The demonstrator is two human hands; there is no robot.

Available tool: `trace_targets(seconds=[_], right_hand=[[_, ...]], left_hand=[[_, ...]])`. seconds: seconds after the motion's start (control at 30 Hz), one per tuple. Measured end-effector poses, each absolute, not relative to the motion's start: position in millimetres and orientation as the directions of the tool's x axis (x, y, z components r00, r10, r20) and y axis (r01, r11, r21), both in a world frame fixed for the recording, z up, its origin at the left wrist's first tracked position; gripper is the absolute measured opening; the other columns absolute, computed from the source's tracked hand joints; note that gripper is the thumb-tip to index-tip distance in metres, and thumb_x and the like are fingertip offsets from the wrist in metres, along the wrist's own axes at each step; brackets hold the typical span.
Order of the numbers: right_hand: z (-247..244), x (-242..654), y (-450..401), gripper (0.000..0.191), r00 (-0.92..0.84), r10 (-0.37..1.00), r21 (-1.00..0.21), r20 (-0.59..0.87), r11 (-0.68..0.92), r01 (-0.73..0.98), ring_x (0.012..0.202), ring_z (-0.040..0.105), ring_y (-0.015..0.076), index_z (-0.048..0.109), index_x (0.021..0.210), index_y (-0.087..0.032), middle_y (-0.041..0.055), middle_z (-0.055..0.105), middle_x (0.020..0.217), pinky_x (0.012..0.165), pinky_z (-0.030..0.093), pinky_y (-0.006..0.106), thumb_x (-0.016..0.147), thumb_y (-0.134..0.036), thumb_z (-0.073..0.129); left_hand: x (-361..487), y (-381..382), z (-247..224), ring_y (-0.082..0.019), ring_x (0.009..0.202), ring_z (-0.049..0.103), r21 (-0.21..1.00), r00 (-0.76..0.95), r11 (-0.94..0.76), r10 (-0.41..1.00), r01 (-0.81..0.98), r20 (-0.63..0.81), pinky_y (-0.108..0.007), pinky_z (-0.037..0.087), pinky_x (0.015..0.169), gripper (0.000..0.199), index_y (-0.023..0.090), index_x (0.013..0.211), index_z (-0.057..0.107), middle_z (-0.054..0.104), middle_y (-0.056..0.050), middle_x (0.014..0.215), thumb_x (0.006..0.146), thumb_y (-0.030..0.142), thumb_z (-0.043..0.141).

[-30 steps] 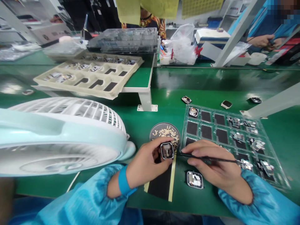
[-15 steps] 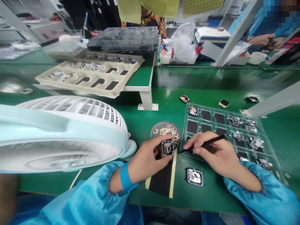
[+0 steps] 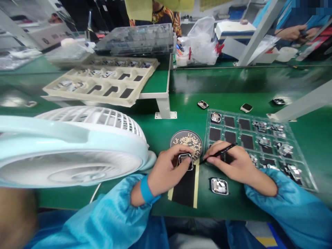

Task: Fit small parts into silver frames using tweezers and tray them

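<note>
My left hand (image 3: pixel 169 169) is closed around a small open watch case (image 3: pixel 183 159), its thumb lying across the face. Black tweezers (image 3: pixel 223 151) are pinched in my right hand (image 3: pixel 230 162), their tip pointing left, apart from the case. Below and between the hands, another watch case (image 3: pixel 219 186) with silvery inner parts lies on the green bench. Just behind my left hand sits a round dark dish (image 3: pixel 172 138) with many tiny pale and dark pieces. A black mat strip (image 3: pixel 184 190) edged with yellow tape lies under my left hand.
A clear compartment tray (image 3: pixel 298 138) with watch parts stands at right. A pale blue fan (image 3: pixel 77 145) fills the left side. Behind it, a beige tray (image 3: pixel 103 91) rests on a raised shelf (image 3: pixel 162 86). Several watch cases lie farther back. A person's hands (image 3: pixel 293 33) show top right.
My left thumb has moved onto the face of the watch case. The tweezers have turned slightly in my right hand. The whole view has shifted a little.
</note>
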State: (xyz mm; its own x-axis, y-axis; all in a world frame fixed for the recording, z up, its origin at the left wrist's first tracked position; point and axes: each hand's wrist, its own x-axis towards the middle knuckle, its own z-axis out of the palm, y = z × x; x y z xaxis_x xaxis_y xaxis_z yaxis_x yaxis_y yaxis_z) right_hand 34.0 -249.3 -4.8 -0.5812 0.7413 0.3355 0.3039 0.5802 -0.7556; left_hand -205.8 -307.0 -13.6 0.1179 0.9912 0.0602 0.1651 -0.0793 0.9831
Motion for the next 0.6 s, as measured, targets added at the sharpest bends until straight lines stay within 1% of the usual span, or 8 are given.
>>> trace_targets(seconds=[0.1, 0.17, 0.27, 0.33, 0.37, 0.43, 0.5, 0.6], right_hand=[[-5.9, 34.3, -246.9, 0.016, -0.539, 0.746, -0.791, 0.39, 0.572, 0.219, 0.085, 0.069, 0.0146, 0.063, 0.097, -0.021, 0.0041, 0.071, 0.092, 0.079, 0.059, 0.032, 0.085, -0.015, 0.071], [-6.6, 33.1, -247.7, 0.015, -0.469, 0.794, -0.803, 0.386, 0.54, 0.253, 0.086, 0.07, 0.0157, 0.062, 0.096, -0.019, 0.0054, 0.072, 0.092, 0.08, 0.059, 0.033, 0.085, -0.02, 0.072], [-4.4, 30.4, -254.5, 0.021, -0.349, 0.886, -0.843, 0.305, 0.422, 0.334, 0.08, 0.069, 0.0148, 0.062, 0.094, -0.018, 0.0065, 0.071, 0.091, 0.07, 0.058, 0.029, 0.085, -0.034, 0.073], [2.3, 28.2, -262.9, 0.026, -0.306, 0.917, -0.859, 0.256, 0.361, 0.362, 0.077, 0.068, 0.0138, 0.062, 0.093, -0.017, 0.0066, 0.071, 0.089, 0.065, 0.056, 0.026, 0.085, -0.041, 0.072], [7.4, 26.8, -268.1, 0.028, -0.291, 0.923, -0.856, 0.251, 0.352, 0.379, 0.077, 0.067, 0.0133, 0.063, 0.093, -0.017, 0.0067, 0.07, 0.089, 0.065, 0.056, 0.026, 0.086, -0.043, 0.072], [19.8, 23.7, -279.1, 0.03, -0.264, 0.926, -0.836, 0.269, 0.36, 0.414, 0.077, 0.066, 0.0124, 0.064, 0.093, -0.016, 0.0069, 0.07, 0.089, 0.068, 0.056, 0.026, 0.087, -0.045, 0.07], [30.9, 21.0, -287.2, 0.033, -0.253, 0.922, -0.828, 0.292, 0.376, 0.416, 0.078, 0.066, 0.0116, 0.063, 0.093, -0.016, 0.0065, 0.07, 0.089, 0.071, 0.056, 0.026, 0.089, -0.048, 0.067], [37.8, 22.2, -286.0, 0.041, -0.244, 0.91, -0.821, 0.336, 0.41, 0.398, 0.076, 0.064, 0.0098, 0.062, 0.093, -0.013, 0.0062, 0.069, 0.088, 0.071, 0.055, 0.023, 0.089, -0.055, 0.064]], left_hand=[[-206.0, -311.4, -12.9, -0.013, 0.076, 0.067, 0.985, 0.147, -0.116, 0.984, 0.126, 0.097, -0.023, 0.052, 0.065, 0.02, 0.023, 0.11, 0.069, 0.074, -0.001, 0.097, 0.091, 0.022, 0.061], [-207.6, -313.1, -13.7, -0.013, 0.072, 0.066, 0.986, 0.14, -0.139, 0.982, 0.09, 0.126, -0.023, 0.052, 0.063, 0.02, 0.023, 0.108, 0.069, 0.073, -0.001, 0.092, 0.091, 0.022, 0.06], [-210.4, -312.2, -17.6, -0.013, 0.069, 0.066, 0.985, 0.089, -0.165, 0.983, 0.047, 0.161, -0.023, 0.053, 0.061, 0.019, 0.021, 0.107, 0.069, 0.073, -0.002, 0.09, 0.09, 0.021, 0.06], [-210.9, -310.6, -20.0, -0.015, 0.075, 0.069, 0.983, 0.085, -0.181, 0.98, 0.028, 0.178, -0.024, 0.055, 0.065, 0.019, 0.021, 0.105, 0.069, 0.074, -0.003, 0.093, 0.089, 0.021, 0.06], [-210.7, -310.4, -20.4, -0.016, 0.079, 0.07, 0.982, 0.102, -0.186, 0.978, 0.022, 0.183, -0.025, 0.057, 0.068, 0.018, 0.021, 0.105, 0.069, 0.074, -0.004, 0.094, 0.089, 0.021, 0.06], [-209.5, -311.9, -19.4, -0.018, 0.083, 0.072, 0.98, 0.139, -0.195, 0.972, 0.025, 0.19, -0.027, 0.059, 0.07, 0.019, 0.021, 0.105, 0.07, 0.075, -0.005, 0.096, 0.089, 0.025, 0.061], [-208.6, -314.8, -17.9, -0.021, 0.086, 0.073, 0.976, 0.151, -0.212, 0.967, 0.043, 0.204, -0.028, 0.061, 0.07, 0.022, 0.021, 0.105, 0.07, 0.075, -0.006, 0.099, 0.088, 0.033, 0.063], [-209.1, -313.9, -21.0, -0.024, 0.097, 0.074, 0.975, 0.14, -0.181, 0.977, 0.128, 0.163, -0.026, 0.062, 0.074, 0.036, 0.021, 0.106, 0.071, 0.075, -0.007, 0.107, 0.083, 0.048, 0.068]])
